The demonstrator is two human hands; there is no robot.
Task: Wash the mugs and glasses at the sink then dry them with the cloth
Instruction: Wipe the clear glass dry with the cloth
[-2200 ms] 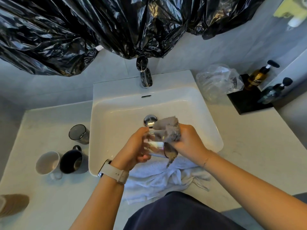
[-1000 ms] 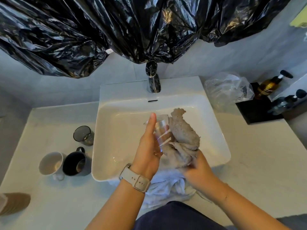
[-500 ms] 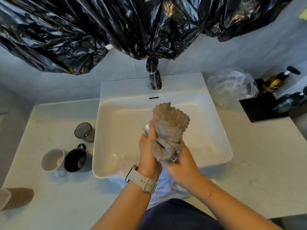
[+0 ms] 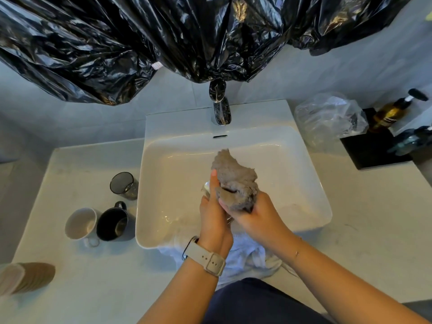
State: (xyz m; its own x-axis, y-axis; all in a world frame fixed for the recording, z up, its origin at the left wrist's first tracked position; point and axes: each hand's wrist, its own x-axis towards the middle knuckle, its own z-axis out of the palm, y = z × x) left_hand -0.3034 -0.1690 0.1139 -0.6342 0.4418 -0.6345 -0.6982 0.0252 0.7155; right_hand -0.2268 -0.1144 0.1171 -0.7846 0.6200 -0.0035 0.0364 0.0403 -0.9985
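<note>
Over the white sink [image 4: 304,183], my left hand [image 4: 214,216] holds a clear glass [image 4: 206,189], of which only a sliver shows beside the fingers. My right hand [image 4: 254,215] grips a grey cloth [image 4: 236,181] that is bunched over and around the glass. On the counter left of the sink stand a smoked glass [image 4: 124,185], a black mug [image 4: 113,222] and a white mug [image 4: 81,223].
A white towel [image 4: 247,256] hangs over the sink's front edge under my wrists. The chrome tap [image 4: 221,108] sits behind the basin below black plastic bags [image 4: 140,43]. A clear plastic bag [image 4: 327,118] and pump bottles [image 4: 392,111] on a black tray stand at right. A brown ribbed object [image 4: 25,277] lies far left.
The cloth, earlier beside the exposed glass, now covers it. Both hands have closed together and shifted slightly toward the basin's middle.
</note>
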